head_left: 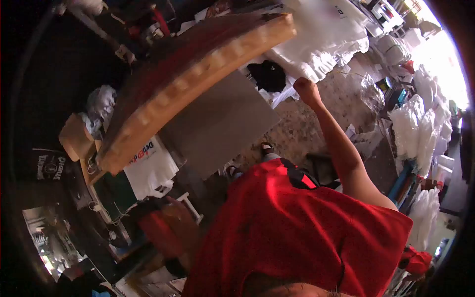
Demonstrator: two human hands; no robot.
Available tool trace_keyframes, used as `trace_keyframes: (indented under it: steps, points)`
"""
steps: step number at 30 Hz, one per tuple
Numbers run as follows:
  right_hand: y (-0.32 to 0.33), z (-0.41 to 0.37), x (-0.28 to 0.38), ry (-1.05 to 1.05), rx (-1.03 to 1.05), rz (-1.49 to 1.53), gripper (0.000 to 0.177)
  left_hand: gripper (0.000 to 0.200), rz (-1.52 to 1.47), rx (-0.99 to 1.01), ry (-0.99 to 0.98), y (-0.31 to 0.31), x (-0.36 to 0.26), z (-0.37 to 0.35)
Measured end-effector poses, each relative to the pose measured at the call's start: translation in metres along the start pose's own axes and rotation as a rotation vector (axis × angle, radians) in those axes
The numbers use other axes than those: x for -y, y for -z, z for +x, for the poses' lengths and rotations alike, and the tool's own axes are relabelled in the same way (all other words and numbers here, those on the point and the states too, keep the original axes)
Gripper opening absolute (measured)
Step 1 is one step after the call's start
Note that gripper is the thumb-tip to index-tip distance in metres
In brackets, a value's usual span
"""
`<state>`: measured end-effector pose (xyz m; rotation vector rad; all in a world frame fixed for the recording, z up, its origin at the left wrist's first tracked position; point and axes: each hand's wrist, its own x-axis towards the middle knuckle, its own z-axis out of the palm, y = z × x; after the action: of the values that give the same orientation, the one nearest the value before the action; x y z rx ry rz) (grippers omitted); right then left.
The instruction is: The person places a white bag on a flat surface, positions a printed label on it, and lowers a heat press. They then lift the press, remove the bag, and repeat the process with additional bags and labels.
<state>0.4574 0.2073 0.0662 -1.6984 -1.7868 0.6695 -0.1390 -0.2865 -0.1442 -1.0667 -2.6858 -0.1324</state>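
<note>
the white printed t-shirt (316, 37) runs away from the person toward the top of the view, its rumpled hem slanting up to the right; its full long axis is hidden. the right arm reaches forward, elbow slightly bent, the right hand (307, 91) closed around the near edge. the left hand cannot be made out, nor its state. the shirt looks thin and creased, beside a black cloth (267, 75) and beyond the wooden-edged board (198, 79)

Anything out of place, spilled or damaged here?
Some untidiness: a black cloth lies bunched near the right hand, and the floor is blotchy, perhaps stained, though that may be its pattern. No damage is clear; the picture's left side is dark.
</note>
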Motion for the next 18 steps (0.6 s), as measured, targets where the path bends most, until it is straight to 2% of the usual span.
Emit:
trace_keyframes:
  steps: [1,3,5,6,7,9,13,15,17,18]
  points:
    - [0.007,0.009,-0.011,0.028,-0.097,-0.091,0.017,0.045,-0.282,0.149,0.08,0.01,-0.025,-0.019]
    - [0.019,0.03,-0.033,-0.053,-0.016,-0.032,0.027,0.042,-0.641,0.429,0.243,0.036,-0.073,-0.048]
    - [0.017,0.053,-0.063,0.185,-0.287,-0.404,0.055,0.04,-0.799,0.648,0.298,0.047,-0.108,-0.072]
    - [0.019,0.063,-0.069,0.04,-0.138,-0.472,0.079,0.039,-0.839,0.726,0.325,0.055,-0.121,-0.08]
    - [0.008,0.075,-0.092,-0.012,-0.088,-0.516,0.088,0.038,-0.861,0.788,0.344,0.063,-0.133,-0.088]
    - [0.007,0.086,-0.1,-0.062,0.013,-0.522,0.09,0.035,-0.88,0.882,0.391,0.074,-0.149,-0.102]
    - [0.015,0.095,-0.1,-0.075,0.074,-0.46,0.092,0.031,-0.869,0.983,0.432,0.089,-0.171,-0.12]
    - [0.02,0.099,-0.106,-0.068,0.095,-0.437,0.088,0.029,-0.854,1.022,0.435,0.093,-0.182,-0.129]
    - [0.022,0.101,-0.116,0.029,0.058,-0.391,0.08,0.028,-0.836,1.053,0.409,0.091,-0.189,-0.132]
    - [0.019,0.123,-0.139,0.007,0.068,-0.257,0.077,0.027,-0.817,1.065,0.379,0.09,-0.195,-0.133]
